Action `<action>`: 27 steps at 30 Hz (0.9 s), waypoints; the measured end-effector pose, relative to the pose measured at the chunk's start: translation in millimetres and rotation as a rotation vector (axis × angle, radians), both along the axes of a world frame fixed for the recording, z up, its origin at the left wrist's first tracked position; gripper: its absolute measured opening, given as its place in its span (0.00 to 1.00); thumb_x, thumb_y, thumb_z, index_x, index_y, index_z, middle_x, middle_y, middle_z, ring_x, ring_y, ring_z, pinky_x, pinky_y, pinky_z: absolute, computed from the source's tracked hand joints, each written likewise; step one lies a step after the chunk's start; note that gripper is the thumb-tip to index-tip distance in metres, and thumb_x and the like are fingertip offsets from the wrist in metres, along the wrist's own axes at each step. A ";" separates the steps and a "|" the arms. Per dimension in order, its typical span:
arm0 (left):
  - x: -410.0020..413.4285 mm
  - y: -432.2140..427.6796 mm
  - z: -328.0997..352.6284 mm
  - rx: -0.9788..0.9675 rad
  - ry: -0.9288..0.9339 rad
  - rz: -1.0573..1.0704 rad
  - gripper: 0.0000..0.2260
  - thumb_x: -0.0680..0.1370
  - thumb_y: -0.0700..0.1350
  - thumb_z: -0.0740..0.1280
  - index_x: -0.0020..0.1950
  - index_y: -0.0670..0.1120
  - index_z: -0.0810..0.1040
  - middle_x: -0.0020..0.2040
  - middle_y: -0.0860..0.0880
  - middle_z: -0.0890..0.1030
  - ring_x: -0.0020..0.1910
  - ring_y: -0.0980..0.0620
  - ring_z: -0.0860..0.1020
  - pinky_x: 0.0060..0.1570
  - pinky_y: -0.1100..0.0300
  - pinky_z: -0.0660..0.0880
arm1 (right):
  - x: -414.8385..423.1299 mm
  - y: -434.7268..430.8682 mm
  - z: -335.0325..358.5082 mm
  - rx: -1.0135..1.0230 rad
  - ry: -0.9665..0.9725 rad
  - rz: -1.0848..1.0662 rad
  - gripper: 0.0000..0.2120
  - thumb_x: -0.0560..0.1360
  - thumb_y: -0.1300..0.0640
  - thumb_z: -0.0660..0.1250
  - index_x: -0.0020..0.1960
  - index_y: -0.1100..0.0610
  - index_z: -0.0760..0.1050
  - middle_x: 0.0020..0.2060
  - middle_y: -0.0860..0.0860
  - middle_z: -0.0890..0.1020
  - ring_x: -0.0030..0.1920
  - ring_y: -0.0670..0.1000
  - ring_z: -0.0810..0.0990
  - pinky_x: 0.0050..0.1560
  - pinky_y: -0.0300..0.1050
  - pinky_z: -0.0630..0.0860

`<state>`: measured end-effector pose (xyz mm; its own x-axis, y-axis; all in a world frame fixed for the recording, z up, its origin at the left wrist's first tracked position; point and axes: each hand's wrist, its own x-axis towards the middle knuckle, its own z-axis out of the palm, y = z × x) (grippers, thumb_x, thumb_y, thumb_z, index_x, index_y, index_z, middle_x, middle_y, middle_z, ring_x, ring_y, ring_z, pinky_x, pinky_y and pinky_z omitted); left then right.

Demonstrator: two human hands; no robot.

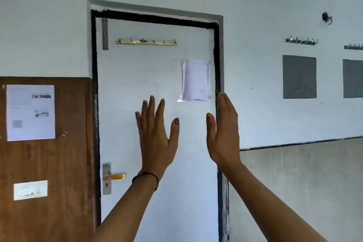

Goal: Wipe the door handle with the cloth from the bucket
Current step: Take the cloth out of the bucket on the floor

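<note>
- Straight ahead stands a white door in a black frame, shut.
- Left hand is raised before the door, fingers spread wide and pointing up, holding nothing; a dark cord circles its wrist.
- Right hand is raised edge-on beside the frame's right side, fingers straight and together, thumb apart, also holding nothing.
- Door handle, an orange-yellow lever on a metal plate, sits low at the door's left edge, below and left of the left hand, untouched.
- A sheet of paper is taped on the door above the hands.
</note>
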<state>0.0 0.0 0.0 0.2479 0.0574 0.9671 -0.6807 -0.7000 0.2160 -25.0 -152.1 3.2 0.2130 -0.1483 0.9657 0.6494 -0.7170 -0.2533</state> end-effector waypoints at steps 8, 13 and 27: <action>58.2 -122.3 -36.2 -0.350 0.397 -0.620 0.10 0.80 0.44 0.62 0.61 0.53 0.73 0.58 0.58 0.75 0.56 0.58 0.76 0.55 0.64 0.72 | 36.0 -99.9 -55.4 0.334 0.185 0.207 0.16 0.82 0.54 0.56 0.69 0.51 0.67 0.57 0.34 0.72 0.54 0.35 0.75 0.49 0.26 0.72; 117.3 -210.4 -89.9 -0.380 0.591 -0.773 0.08 0.81 0.41 0.60 0.56 0.49 0.76 0.52 0.53 0.81 0.46 0.55 0.82 0.45 0.60 0.80 | 87.3 -191.3 -108.1 0.461 0.334 0.163 0.13 0.81 0.57 0.57 0.64 0.51 0.70 0.54 0.45 0.80 0.51 0.47 0.81 0.50 0.45 0.80; 260.0 -350.5 -328.3 -0.349 1.222 -0.768 0.09 0.80 0.39 0.60 0.54 0.45 0.79 0.48 0.48 0.84 0.42 0.52 0.82 0.43 0.55 0.79 | 215.3 -366.7 -344.9 0.806 0.904 -0.029 0.11 0.80 0.61 0.58 0.58 0.52 0.74 0.48 0.50 0.82 0.45 0.52 0.82 0.42 0.44 0.78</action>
